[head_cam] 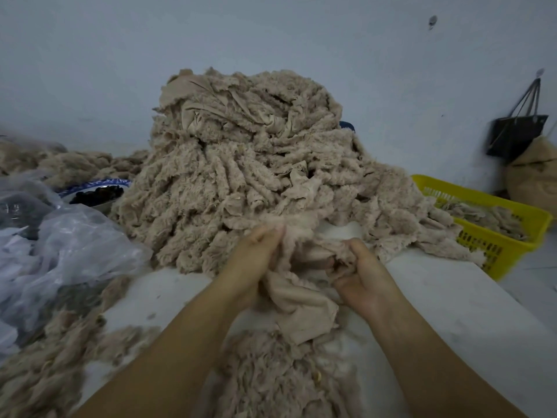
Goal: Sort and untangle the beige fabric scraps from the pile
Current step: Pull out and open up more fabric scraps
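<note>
A tall pile of beige fluffy fabric scraps (247,164) rises at the middle of the white table (452,297), against the wall. In front of it, both hands hold one beige scrap (301,300), whose smooth backing hangs down between them. My left hand (256,257) grips the scrap's left side with curled fingers. Its bunched right end is clutched by my right hand (361,270). A flatter heap of scraps (271,378) lies on the table below my wrists.
A yellow plastic basket (494,236) holding scraps stands at the right table edge. Clear plastic bags (60,242) lie at the left, with a blue-rimmed bowl (96,191) behind them. More loose scraps (39,366) cover the near left. A dark bag (515,134) hangs on the wall.
</note>
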Action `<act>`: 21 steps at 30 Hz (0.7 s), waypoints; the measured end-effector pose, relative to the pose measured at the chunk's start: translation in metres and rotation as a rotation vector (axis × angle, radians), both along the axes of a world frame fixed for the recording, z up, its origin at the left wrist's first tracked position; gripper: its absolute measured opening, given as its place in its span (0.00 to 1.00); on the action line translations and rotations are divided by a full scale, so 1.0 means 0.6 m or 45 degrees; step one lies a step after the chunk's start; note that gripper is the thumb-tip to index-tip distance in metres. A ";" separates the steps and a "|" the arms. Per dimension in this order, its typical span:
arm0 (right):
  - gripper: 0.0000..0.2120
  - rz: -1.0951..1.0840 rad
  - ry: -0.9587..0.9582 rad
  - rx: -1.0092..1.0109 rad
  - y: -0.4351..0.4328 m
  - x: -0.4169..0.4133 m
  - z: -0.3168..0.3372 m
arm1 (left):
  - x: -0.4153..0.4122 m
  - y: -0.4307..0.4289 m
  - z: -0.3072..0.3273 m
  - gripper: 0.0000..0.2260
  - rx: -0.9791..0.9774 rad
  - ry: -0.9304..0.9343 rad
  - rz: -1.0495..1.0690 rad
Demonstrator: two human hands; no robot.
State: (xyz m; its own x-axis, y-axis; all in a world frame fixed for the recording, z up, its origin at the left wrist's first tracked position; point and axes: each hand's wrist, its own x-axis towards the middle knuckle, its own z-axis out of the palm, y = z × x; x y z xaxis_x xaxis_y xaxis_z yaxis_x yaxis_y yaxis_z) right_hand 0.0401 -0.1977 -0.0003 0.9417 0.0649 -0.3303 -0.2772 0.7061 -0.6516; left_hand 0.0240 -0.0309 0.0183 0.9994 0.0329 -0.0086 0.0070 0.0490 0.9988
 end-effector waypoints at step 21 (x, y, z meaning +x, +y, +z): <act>0.11 -0.286 -0.659 -1.375 0.027 -0.019 -0.015 | 0.003 0.043 0.046 0.06 -0.264 -0.206 0.134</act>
